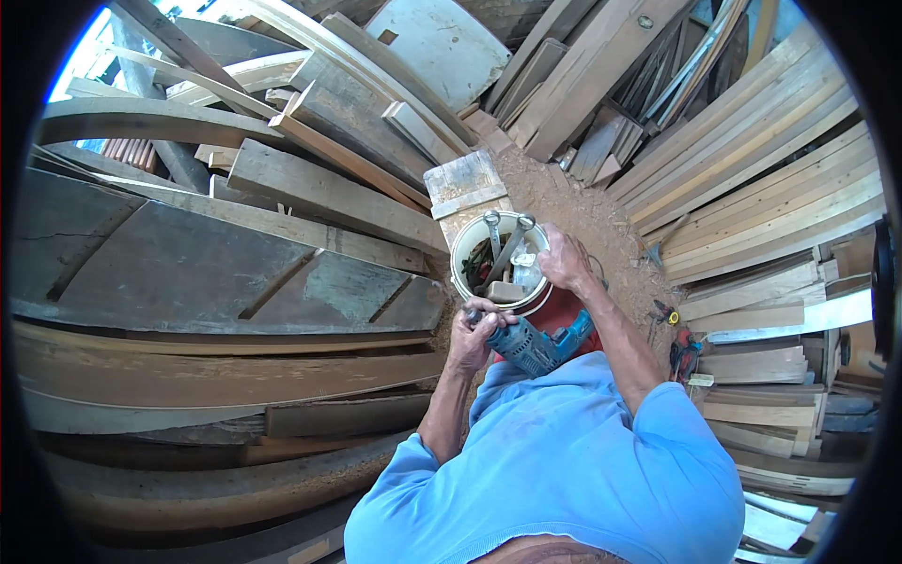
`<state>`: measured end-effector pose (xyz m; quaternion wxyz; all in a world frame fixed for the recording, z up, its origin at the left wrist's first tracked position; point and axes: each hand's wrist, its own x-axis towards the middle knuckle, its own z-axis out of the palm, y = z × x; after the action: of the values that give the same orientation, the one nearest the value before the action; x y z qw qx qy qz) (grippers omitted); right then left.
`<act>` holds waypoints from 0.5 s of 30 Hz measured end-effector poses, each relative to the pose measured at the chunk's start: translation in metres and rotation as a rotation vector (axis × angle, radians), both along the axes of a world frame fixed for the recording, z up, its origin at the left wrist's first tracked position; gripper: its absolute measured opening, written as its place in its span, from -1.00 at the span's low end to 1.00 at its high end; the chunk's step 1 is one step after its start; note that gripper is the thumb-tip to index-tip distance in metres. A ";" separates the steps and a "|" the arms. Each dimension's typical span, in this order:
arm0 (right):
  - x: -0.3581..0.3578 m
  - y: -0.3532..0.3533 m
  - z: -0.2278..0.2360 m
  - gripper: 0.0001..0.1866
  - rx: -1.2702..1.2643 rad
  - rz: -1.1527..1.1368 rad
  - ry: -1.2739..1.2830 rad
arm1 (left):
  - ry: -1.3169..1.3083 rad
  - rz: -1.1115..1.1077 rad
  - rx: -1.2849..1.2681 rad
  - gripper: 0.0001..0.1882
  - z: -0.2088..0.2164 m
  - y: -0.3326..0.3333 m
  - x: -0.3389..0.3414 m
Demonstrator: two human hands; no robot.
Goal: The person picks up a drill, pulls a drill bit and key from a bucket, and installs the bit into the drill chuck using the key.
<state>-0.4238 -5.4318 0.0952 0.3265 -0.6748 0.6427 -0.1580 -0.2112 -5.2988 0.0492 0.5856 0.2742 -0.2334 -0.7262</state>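
Observation:
A blue power drill (537, 348) lies across my lap, its dark front end pointing left. My left hand (473, 334) is closed around that front end, by the chuck. Just beyond stands a white bucket (457, 274) of tools. Two metal wrenches (508, 252) lean in it with their ring ends up, beside a clear plastic bag (528, 273) and a pale block (505, 292). My right hand (565, 260) is at the bucket's right rim, fingers curled in next to the bag. What those fingers hold, if anything, is hidden.
A worn wooden board (464, 179) lies beyond the bucket on the sawdust-covered floor (564, 197). Long planks (338, 202) and a large dark slab (188, 254) crowd the left. Stacked boards (752, 141) line the right; red-handled tools (684, 352) lie near my right elbow.

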 end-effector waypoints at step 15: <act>0.012 -0.004 0.079 -0.60 -0.217 0.039 -0.058 | -0.150 0.255 0.396 -0.78 -0.013 -0.015 0.009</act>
<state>-0.4116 -5.4358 0.1743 0.2728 -0.7138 0.5988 -0.2397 -0.2020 -5.3135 0.0359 0.5882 0.4641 -0.0931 -0.6557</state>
